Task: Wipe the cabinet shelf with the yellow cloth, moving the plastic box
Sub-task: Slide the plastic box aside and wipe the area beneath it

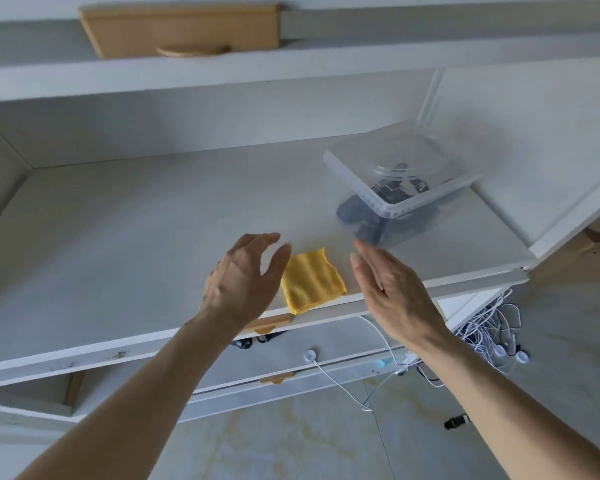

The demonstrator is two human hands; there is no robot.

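1. Both forearms reach up from the bottom of the view, and the left hand (243, 275) and right hand (392, 292) hang open and empty on either side of the yellow cloth (311, 282).
2. Left-hand fingers (269, 244) are spread and loosely curved, holding nothing; the thumb lies just beside the cloth's left edge, perhaps overlapping it in this view.
3. Right-hand fingers (361, 251) are straight and close together, palm turned inward, also holding nothing. They stand a little apart from the cloth's right edge.
4. Folded into a rough square, the cloth lies flat at the front lip of the cabinet shelf (136, 230), between the two hands.
5. Beyond and to the right of the cloth sits the plastic box (395, 178), clear, lidded, with dark items inside, its long axis running diagonally toward the shelf's right rear corner.
6. Judged from this, the right hand is nearer the box, its fingertips pointing at the near corner, while the left hand is better placed for the cloth.
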